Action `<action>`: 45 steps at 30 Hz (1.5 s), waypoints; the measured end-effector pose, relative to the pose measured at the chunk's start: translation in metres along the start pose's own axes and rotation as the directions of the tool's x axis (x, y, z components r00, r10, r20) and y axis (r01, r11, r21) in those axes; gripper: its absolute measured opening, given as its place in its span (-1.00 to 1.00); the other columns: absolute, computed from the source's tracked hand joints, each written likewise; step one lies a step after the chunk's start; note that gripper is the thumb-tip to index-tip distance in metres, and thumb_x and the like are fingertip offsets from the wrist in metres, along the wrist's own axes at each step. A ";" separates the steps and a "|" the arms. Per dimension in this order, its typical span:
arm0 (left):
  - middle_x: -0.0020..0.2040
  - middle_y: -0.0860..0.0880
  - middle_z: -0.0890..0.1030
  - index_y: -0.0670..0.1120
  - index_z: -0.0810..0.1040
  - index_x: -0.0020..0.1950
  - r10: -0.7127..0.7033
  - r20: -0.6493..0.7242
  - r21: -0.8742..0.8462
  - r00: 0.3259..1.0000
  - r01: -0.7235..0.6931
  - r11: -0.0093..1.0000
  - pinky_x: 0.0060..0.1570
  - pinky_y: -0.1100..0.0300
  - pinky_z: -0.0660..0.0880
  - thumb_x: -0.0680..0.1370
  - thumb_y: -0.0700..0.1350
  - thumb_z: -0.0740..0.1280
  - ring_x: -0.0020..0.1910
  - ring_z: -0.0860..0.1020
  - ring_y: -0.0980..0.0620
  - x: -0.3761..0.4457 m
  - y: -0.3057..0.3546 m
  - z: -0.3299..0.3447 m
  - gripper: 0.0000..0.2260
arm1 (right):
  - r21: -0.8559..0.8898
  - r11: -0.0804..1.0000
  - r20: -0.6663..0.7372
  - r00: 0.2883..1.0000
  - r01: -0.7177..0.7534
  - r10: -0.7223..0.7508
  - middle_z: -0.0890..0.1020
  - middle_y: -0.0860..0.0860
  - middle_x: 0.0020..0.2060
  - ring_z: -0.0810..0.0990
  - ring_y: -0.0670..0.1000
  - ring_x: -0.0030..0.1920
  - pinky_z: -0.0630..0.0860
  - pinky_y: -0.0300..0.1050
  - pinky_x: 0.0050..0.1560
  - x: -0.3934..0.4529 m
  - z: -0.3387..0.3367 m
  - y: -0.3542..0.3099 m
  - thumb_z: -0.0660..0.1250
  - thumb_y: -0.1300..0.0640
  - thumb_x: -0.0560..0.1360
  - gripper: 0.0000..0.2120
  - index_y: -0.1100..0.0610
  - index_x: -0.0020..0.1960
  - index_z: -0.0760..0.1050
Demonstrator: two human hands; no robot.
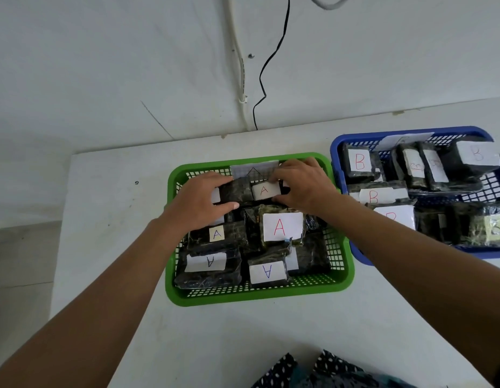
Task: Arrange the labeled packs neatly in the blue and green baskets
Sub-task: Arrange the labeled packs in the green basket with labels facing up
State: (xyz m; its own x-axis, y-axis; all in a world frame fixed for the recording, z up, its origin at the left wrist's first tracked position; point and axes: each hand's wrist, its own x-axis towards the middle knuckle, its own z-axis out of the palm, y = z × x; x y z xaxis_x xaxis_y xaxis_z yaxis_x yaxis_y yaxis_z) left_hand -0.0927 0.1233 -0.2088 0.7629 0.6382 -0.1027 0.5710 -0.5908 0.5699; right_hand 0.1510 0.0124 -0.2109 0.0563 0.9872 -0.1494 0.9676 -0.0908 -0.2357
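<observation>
Both hands in green basket (pixel 176 292) at far edge: my left hand (pixel 199 201) and right hand (pixel 302 186) grip ends of A pack (pixel 251 190). Blue basket (pixel 337 147) just right, holding B packs (pixel 357 163).

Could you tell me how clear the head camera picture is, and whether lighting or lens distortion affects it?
Head view: soft, even light with only faint shadows; wide-angle bending curves the table edge and stretches the forearms; the green basket labels read sharply, while those at the blue basket's right end look washed out and blurred.
</observation>
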 end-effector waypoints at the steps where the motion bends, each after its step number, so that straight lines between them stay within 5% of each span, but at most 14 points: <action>1: 0.22 0.00 0.61 -0.07 0.54 0.37 -0.008 0.001 0.001 1.000 0.008 1.000 0.25 0.15 0.43 0.42 0.11 0.53 0.19 0.54 0.06 0.000 0.000 0.001 -0.43 | -0.002 1.000 -0.005 1.000 0.000 0.000 0.58 -0.02 0.29 0.44 0.03 0.35 0.23 0.06 0.34 0.000 0.001 0.000 0.49 -0.17 0.41 -0.55 -0.09 0.25 0.56; 8: 0.26 -0.01 0.60 -0.05 0.53 0.39 -0.040 0.023 0.028 0.999 0.039 0.999 0.31 -0.03 0.46 0.41 0.12 0.53 0.24 0.53 0.00 0.003 0.003 0.000 -0.41 | 0.120 0.992 0.049 0.998 0.045 -0.051 0.55 0.01 0.35 0.44 0.06 0.39 0.30 0.09 0.41 -0.004 -0.011 0.007 0.41 -0.08 0.51 -0.53 -0.01 0.39 0.51; 12: 0.24 0.03 0.59 0.00 0.53 0.38 -0.023 0.036 0.012 0.999 0.023 1.000 0.29 0.04 0.47 0.39 0.21 0.49 0.22 0.54 0.05 0.004 0.006 -0.001 -0.39 | 0.268 0.963 -0.173 0.982 -0.027 0.076 0.63 0.04 0.19 0.57 0.10 0.21 0.52 0.03 0.20 -0.021 -0.018 0.019 0.35 0.15 0.54 -0.68 0.07 0.28 0.55; 14: 0.27 0.06 0.58 0.04 0.54 0.36 -0.012 0.013 0.023 1.000 0.011 1.000 0.29 0.09 0.44 0.39 0.32 0.40 0.24 0.52 0.08 0.006 0.012 -0.001 -0.38 | 0.214 0.975 -0.220 0.970 -0.058 0.106 0.64 0.06 0.17 0.58 0.12 0.18 0.53 0.05 0.17 -0.027 -0.021 0.028 0.36 0.12 0.53 -0.69 0.12 0.26 0.57; 17: 0.29 0.09 0.58 0.08 0.55 0.33 0.062 0.015 0.077 0.998 -0.063 0.995 0.32 0.03 0.43 0.41 0.41 0.33 0.27 0.50 0.09 0.011 0.034 0.003 -0.39 | 0.037 0.998 -0.064 0.997 -0.046 0.049 0.60 0.07 0.28 0.53 0.13 0.28 0.40 0.09 0.30 -0.033 -0.023 0.040 0.42 -0.06 0.49 -0.51 0.12 0.35 0.52; 23: 0.19 0.10 0.63 0.06 0.63 0.26 0.172 0.126 0.067 0.977 -0.182 0.981 0.21 0.04 0.50 0.42 0.30 0.41 0.17 0.55 0.10 0.010 0.077 0.025 -0.50 | -0.174 0.984 0.021 0.999 -0.027 0.031 0.58 0.04 0.29 0.48 0.12 0.31 0.31 0.07 0.34 -0.024 -0.020 0.034 0.40 -0.19 0.46 -0.35 0.04 0.46 0.37; 25: 0.20 0.09 0.64 0.07 0.64 0.25 0.140 0.142 0.064 0.980 -0.151 0.987 0.20 0.07 0.49 0.43 0.26 0.45 0.16 0.57 0.07 0.008 0.080 0.029 -0.54 | -0.075 0.996 0.032 0.999 -0.041 0.043 0.57 0.03 0.25 0.51 0.11 0.25 0.37 0.05 0.29 -0.020 -0.026 0.032 0.44 -0.18 0.44 -0.36 0.05 0.43 0.40; 27: 0.22 0.06 0.64 0.09 0.63 0.27 0.112 0.161 0.061 0.981 -0.123 0.991 0.21 0.11 0.47 0.43 0.23 0.45 0.18 0.57 0.06 0.005 0.080 0.031 -0.54 | 0.207 0.974 -0.005 0.995 -0.092 0.095 0.57 0.02 0.21 0.54 0.06 0.15 0.47 -0.02 0.19 -0.020 -0.038 0.034 0.50 -0.13 0.40 -0.34 0.06 0.42 0.43; 30: 0.25 0.06 0.63 0.10 0.61 0.29 0.091 0.179 0.058 0.980 -0.103 0.993 0.26 0.08 0.46 0.44 0.22 0.46 0.21 0.56 0.06 0.005 0.080 0.032 -0.54 | 0.567 0.816 -0.125 0.966 -0.116 0.224 0.61 0.01 0.16 0.59 -0.04 0.09 0.57 -0.11 0.09 -0.024 -0.060 0.044 0.54 -0.06 0.38 -0.35 0.07 0.41 0.46; 33: 0.23 0.07 0.64 0.09 0.62 0.28 0.080 0.180 0.059 0.980 -0.092 0.994 0.25 0.05 0.48 0.43 0.21 0.47 0.20 0.57 0.06 0.007 0.081 0.032 -0.54 | 0.696 0.706 -0.166 0.927 -0.131 0.336 0.62 -0.09 0.06 0.61 -0.16 0.04 0.56 -0.28 -0.01 -0.030 -0.071 0.055 0.56 -0.05 0.38 -0.43 -0.05 0.34 0.47; 37: 0.17 0.12 0.65 0.10 0.64 0.20 0.057 0.178 0.026 0.982 -0.063 0.998 0.21 0.09 0.49 0.39 0.19 0.51 0.15 0.57 0.11 0.006 0.083 0.032 -0.59 | 0.616 0.776 -0.160 0.943 -0.135 0.292 0.63 -0.06 0.07 0.60 -0.12 0.05 0.58 -0.19 0.06 -0.038 -0.064 0.057 0.56 -0.03 0.38 -0.49 0.00 0.27 0.49; 42: -0.11 0.26 0.61 0.17 0.65 -0.02 -0.061 0.185 -0.171 0.981 0.093 0.981 -0.09 0.28 0.53 0.29 0.06 0.62 -0.11 0.56 0.30 0.008 0.080 0.025 -0.69 | 0.329 0.943 -0.070 0.994 -0.057 0.085 0.56 -0.01 0.19 0.54 0.05 0.13 0.55 0.03 0.08 -0.038 -0.042 0.043 0.51 -0.03 0.41 -0.51 -0.02 0.29 0.46; 45: -0.11 0.20 0.63 0.18 0.66 -0.05 -0.144 0.183 -0.231 0.972 0.185 0.955 -0.17 0.30 0.46 0.28 0.07 0.63 -0.10 0.57 0.20 0.010 0.070 0.014 -0.70 | 0.180 0.983 -0.033 0.998 -0.048 0.054 0.53 0.00 0.26 0.55 0.12 0.13 0.48 0.00 0.10 -0.038 -0.027 0.037 0.47 0.04 0.44 -0.54 -0.01 0.31 0.47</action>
State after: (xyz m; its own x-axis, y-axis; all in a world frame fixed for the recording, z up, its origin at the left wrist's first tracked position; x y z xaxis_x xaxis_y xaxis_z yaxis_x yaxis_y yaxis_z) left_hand -0.0407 0.0808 -0.1814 0.7150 0.6155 -0.3316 0.6167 -0.3318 0.7138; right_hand 0.1916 -0.0246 -0.1881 0.1171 0.9846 -0.1299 0.9038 -0.1599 -0.3971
